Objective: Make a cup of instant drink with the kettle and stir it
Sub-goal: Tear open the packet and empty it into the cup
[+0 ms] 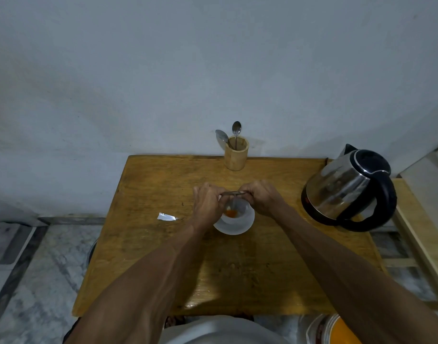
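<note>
Both hands meet over the white cup (237,214), which sits on a white saucer (234,227) near the middle of the wooden table (163,256). The left hand (208,204) and the right hand (262,198) each pinch an end of a thin sachet (235,193) held flat above the cup; the fingers cover most of it, so its colour and print are hard to make out. A faint stream drops from it onto orange powder (231,213) in the cup's bottom. The left hand hides the cup's left side. A torn silver scrap (166,217) lies to the left. The steel kettle (349,189) stands at the right edge, apart from the cup. At the back a wooden holder (236,155) keeps two spoons (236,129); their handles are out of sight inside.
</note>
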